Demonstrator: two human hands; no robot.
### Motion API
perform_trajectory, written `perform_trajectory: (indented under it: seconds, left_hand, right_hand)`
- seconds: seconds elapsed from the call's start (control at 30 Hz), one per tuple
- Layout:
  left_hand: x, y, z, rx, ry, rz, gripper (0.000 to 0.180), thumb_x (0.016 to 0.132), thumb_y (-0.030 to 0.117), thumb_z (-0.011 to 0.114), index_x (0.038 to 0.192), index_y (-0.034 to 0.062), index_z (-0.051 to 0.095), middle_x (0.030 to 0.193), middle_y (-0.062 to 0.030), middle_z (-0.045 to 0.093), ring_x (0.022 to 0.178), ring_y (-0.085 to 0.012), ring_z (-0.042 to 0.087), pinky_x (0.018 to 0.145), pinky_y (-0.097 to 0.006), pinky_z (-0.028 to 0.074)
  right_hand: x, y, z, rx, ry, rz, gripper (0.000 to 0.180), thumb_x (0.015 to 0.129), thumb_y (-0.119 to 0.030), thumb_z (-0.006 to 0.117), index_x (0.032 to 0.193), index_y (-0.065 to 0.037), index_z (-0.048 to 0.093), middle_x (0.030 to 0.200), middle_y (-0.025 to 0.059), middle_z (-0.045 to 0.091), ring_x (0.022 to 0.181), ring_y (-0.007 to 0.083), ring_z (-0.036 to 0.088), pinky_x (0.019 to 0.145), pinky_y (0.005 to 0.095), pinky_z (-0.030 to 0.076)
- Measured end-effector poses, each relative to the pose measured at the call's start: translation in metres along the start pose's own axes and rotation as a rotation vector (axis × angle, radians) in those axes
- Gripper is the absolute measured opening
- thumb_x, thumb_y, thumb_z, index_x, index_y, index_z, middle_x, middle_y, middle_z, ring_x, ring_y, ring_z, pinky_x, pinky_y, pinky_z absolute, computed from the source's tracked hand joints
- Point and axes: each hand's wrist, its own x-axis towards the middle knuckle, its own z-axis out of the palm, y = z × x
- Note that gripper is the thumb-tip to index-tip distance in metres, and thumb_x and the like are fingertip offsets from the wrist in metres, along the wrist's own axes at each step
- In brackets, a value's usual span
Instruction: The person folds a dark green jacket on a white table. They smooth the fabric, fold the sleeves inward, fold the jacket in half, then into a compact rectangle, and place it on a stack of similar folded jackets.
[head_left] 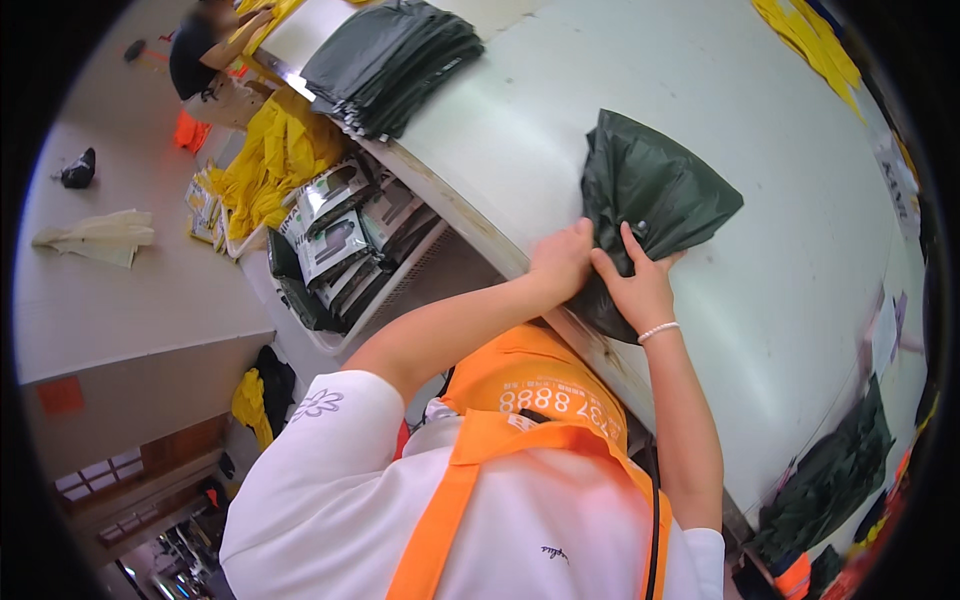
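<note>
A dark green garment (655,185) of thin, shiny fabric lies partly folded on the white table (500,150), fanning out away from me. Its narrower lower end hangs at the table's near edge, and a small round snap shows near the middle. My left hand (565,262) is closed on the garment's left edge, with the fingertips partly hidden. To its right, my right hand (640,290) rests on the fabric, thumb and index finger spread apart. The right thumb is close beside my left hand. A pale beaded bracelet circles my right wrist.
A stack of folded dark green garments (395,70) sits at the table's far left. Below the edge, a white basket (328,342) holds several packaged garments (335,240). Yellow garments (285,150) are heaped beyond it, near another person (210,60). Dark green fabric (830,470) lies at right.
</note>
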Motion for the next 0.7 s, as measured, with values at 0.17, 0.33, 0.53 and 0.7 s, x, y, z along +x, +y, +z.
perform_trajectory:
  seconds: [0.17, 0.33, 0.53, 0.7]
  left_hand:
    - [0.037, -0.038, -0.009, -0.209, 0.087, 0.06, 0.029, 0.084, 0.022, 0.054, 0.103, 0.0015, 0.05, 0.091, -0.0236, 0.058, 0.088, -0.0393, 0.059, 0.071, -0.047, 0.048]
    - [0.049, -0.08, -0.007, -0.782, -0.18, 0.337, 0.039, 0.076, 0.011, 0.063, 0.111, -0.0008, 0.052, 0.106, -0.0261, 0.056, 0.095, -0.0428, 0.057, 0.079, -0.046, 0.048]
    - [0.072, -0.171, -0.151, -0.507, -0.092, 0.255, 0.024, 0.076, 0.019, 0.068, 0.095, 0.0048, 0.065, 0.094, -0.0138, 0.064, 0.092, -0.0312, 0.061, 0.08, -0.037, 0.05]
    - [0.214, -0.348, -0.262, 0.085, 0.615, 0.068, 0.036, 0.087, 0.023, 0.058, 0.116, 0.0021, 0.058, 0.126, -0.0182, 0.053, 0.118, -0.0342, 0.049, 0.098, -0.039, 0.039]
  right_hand:
    - [0.088, -0.108, -0.018, -0.19, -0.343, 0.318, 0.091, 0.064, -0.076, 0.058, 0.14, -0.028, 0.041, 0.14, 0.0458, 0.003, 0.118, 0.0499, 0.045, 0.098, 0.0411, 0.04]
    - [0.135, -0.137, 0.015, -0.515, -0.408, 0.246, 0.088, 0.062, -0.064, 0.068, 0.138, -0.025, 0.044, 0.144, 0.0405, 0.004, 0.11, 0.0435, 0.049, 0.095, 0.0421, 0.038]
    - [0.135, -0.138, 0.055, -0.674, -0.251, 0.174, 0.081, 0.065, -0.039, 0.076, 0.137, -0.022, 0.044, 0.144, 0.0399, 0.007, 0.107, 0.0414, 0.045, 0.097, 0.0442, 0.033]
    - [0.137, -0.145, 0.054, -0.666, -0.249, 0.177, 0.083, 0.064, -0.035, 0.076, 0.138, -0.02, 0.042, 0.144, 0.0401, 0.006, 0.112, 0.0432, 0.042, 0.1, 0.045, 0.031]
